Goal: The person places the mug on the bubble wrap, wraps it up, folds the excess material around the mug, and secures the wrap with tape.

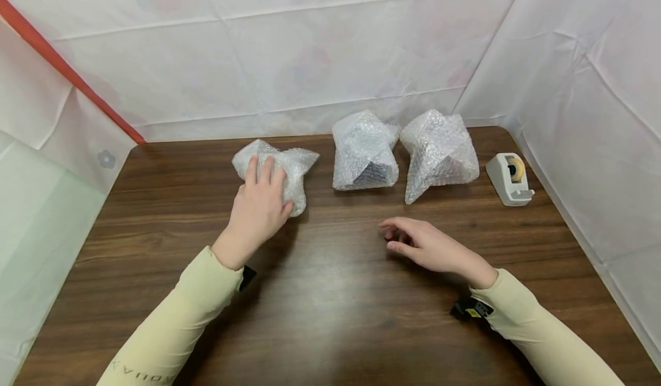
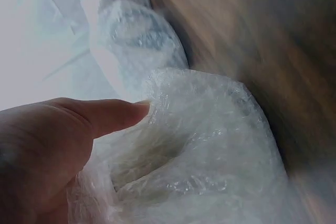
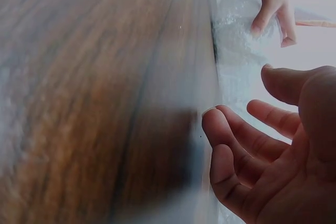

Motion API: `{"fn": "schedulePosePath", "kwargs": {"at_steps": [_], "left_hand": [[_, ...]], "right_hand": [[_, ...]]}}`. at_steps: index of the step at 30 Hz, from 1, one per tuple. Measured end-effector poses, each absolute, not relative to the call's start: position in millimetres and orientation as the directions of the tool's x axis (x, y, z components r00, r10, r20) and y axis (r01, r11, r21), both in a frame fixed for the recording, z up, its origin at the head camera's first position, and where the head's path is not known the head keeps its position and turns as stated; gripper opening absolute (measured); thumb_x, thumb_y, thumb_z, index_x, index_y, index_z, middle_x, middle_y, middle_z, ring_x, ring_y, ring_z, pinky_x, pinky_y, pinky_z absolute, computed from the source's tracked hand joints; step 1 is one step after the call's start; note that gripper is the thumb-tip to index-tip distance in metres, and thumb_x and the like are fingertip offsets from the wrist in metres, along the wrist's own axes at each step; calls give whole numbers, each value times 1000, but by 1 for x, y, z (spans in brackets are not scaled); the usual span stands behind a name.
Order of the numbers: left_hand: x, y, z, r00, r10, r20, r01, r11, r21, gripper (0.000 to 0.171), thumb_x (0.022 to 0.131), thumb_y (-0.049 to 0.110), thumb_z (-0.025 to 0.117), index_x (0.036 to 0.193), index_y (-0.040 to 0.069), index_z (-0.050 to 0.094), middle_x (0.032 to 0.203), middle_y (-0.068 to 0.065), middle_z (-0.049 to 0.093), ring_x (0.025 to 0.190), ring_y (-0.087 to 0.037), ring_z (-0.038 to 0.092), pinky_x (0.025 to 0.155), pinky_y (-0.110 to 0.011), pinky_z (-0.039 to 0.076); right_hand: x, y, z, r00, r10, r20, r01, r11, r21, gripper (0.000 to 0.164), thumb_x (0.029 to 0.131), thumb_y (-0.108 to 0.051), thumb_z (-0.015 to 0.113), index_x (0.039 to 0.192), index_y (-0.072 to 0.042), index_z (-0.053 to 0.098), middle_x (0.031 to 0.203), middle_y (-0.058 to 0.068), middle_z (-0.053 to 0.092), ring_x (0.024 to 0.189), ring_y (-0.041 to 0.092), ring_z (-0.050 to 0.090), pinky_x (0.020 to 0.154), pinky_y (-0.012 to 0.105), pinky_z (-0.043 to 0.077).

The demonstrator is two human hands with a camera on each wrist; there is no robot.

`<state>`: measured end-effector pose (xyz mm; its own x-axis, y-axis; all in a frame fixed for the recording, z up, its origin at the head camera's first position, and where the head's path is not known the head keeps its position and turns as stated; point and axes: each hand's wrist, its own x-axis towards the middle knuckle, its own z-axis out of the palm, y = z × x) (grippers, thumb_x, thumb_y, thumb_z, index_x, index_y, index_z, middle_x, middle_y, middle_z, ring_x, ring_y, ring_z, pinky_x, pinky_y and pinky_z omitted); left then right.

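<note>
On the left part of the table, a bundle of bubble wrap (image 1: 295, 182) lies under my left hand (image 1: 260, 202). The fingers rest spread and nearly straight over its top. In the left wrist view the thumb (image 2: 113, 116) reaches along the crumpled wrap (image 2: 226, 140), its tip right at the surface. What is inside the bundle is hidden. My right hand (image 1: 431, 245) hovers over the table at right of centre, holding nothing. Its fingers (image 3: 226, 177) are loosely bent, with the thumb apart from them.
Two more bubble-wrapped bundles, a middle one (image 1: 361, 148) and a right one (image 1: 444, 151), sit side by side along the back edge. A white tape dispenser (image 1: 508, 182) stands at the right edge of the dark wooden table (image 1: 330, 294). Pale sheeting (image 1: 310, 47) hangs behind.
</note>
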<state>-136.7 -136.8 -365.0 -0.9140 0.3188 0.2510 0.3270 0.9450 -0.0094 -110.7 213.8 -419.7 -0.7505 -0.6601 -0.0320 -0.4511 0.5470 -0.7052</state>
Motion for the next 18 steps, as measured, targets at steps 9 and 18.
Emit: {"fn": "schedulePosePath", "kwargs": {"at_steps": [9,18], "left_hand": [[-168,-146,-369,-902,336,270,361,931,48,51,85,26,79,116,-1,49,146,-28,38,139,-52,26,79,-63,51],[-183,-151,-375,-909,334,248,364,928,81,51,87,33,77,118,2,51,150,-23,34,143,-47,21,85,-62,49]], "right_hand": [[-113,214,-420,-755,-655,-22,-455,549,-701,40,101,-26,61,138,-12,55,111,-6,64,89,6,60,75,31,50],[-115,215,-420,-754,-657,-11,-470,551,-690,39,101,-24,61,137,-10,56,111,-3,64,88,7,60,76,32,50]]}}
